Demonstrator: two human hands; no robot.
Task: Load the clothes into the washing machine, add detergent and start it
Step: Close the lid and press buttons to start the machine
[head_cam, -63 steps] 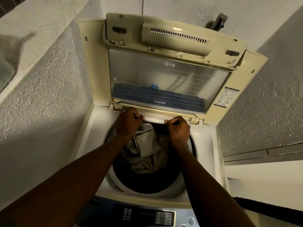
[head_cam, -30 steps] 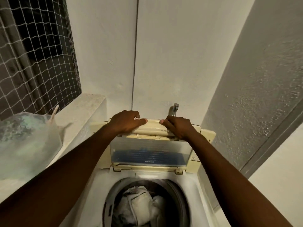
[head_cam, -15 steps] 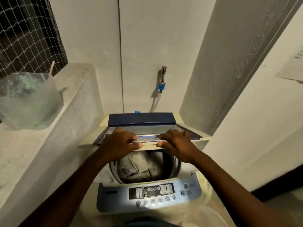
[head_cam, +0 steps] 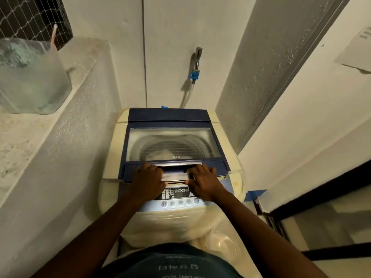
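Note:
A cream top-loading washing machine [head_cam: 112,157] stands below me with its dark blue glass lid [head_cam: 168,117] lying flat and shut. Pale clothes [head_cam: 159,154] show through the glass inside the drum. My left hand [head_cam: 147,182] and my right hand [head_cam: 204,181] both rest on the lid's silver front handle [head_cam: 176,174], fingers curled over it. The control panel [head_cam: 179,194] with its display and round buttons sits just under my hands, partly covered by them.
A translucent plastic container [head_cam: 30,77] with bluish powder and a stick stands on the stone ledge [head_cam: 24,133] at left. A tap with a blue hose fitting [head_cam: 194,74] hangs on the back wall. Walls close in on both sides; a dark-framed door [head_cam: 321,197] is at right.
Both hands took the raised lid by its top edge and brought it down. It was half folded half a second ago and now lies flat over the drum.

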